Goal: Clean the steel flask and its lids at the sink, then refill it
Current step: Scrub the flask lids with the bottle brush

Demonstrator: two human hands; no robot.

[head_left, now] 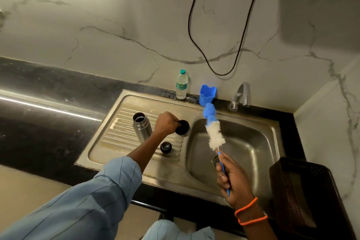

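Here the steel flask (141, 127) is stood upright and uncapped on the ribbed drainboard (120, 136) of the sink, presumably so that its open mouth can be reached by a brush. Just beside it to the right, a dark cup lid (183, 127) is gripped at its rim by the closed left hand (165, 124), at the edge of the basin (243, 148), probably to be scrubbed next. A smaller black stopper (166, 147) is left on the drainboard nearer the person, apart from the flask. A bottle brush (213, 132) with a blue and white head is held up over the basin by its thin blue handle, around which the right hand (231, 177) is closed; it is likely kept there so that drips fall into the basin. A plastic water bottle (181, 84), a blue holder (207, 94) and the tap (240, 95) are ranged along the back edge. No running water can be made out. The inside of the flask is too dark to be judged, the lid is partly hidden by the fingers, and a dark basket (303, 191) at the right is cut off by the frame.
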